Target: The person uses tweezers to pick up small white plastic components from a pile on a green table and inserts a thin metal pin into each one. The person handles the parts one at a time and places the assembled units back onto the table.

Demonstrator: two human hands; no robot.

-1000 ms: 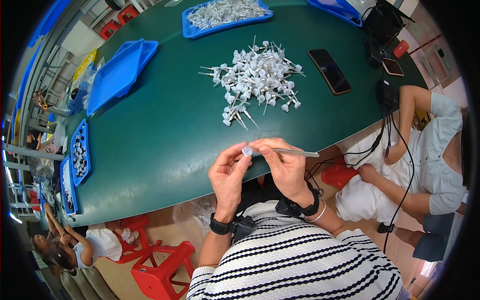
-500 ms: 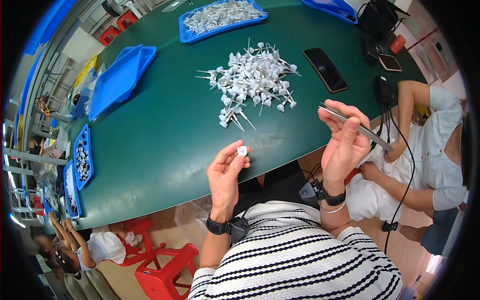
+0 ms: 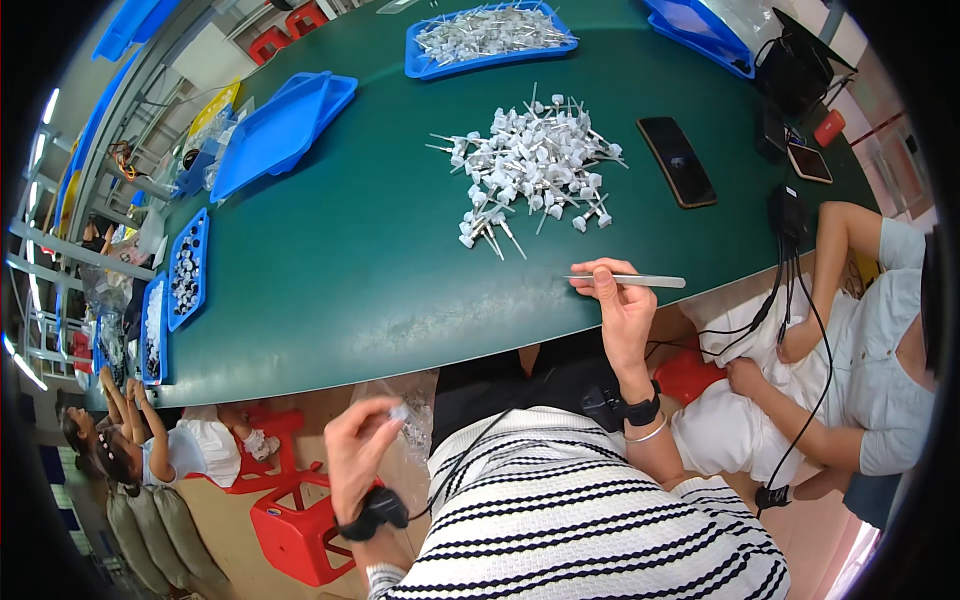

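Observation:
My left hand (image 3: pixel 359 447) is off the table's front edge, low and to the left, its thumb and fingers pinching a small white plastic part (image 3: pixel 399 411). What shape that part has is blurred. Over the near edge of the green table, my right hand (image 3: pixel 622 310) grips metal tweezers (image 3: pixel 650 281), held nearly level with the tips pointing left. Nothing shows between the tips. Beyond them lies a loose pile of white plastic parts with thin metal stems (image 3: pixel 535 160), and a few of these lie at its near side.
A blue tray (image 3: pixel 490 66) of similar parts stands at the back. Stacked blue trays (image 3: pixel 262 150) and smaller trays of dark and white pieces (image 3: pixel 187 270) are on the left. A phone (image 3: pixel 677 162) lies right of the pile. Cables (image 3: pixel 812 310) hang beside a seated co-worker (image 3: pixel 850 350).
My left hand has moved left and down, away from the table, carrying the white part. My right hand has come lower and left, and the tweezers have turned so their tips point left.

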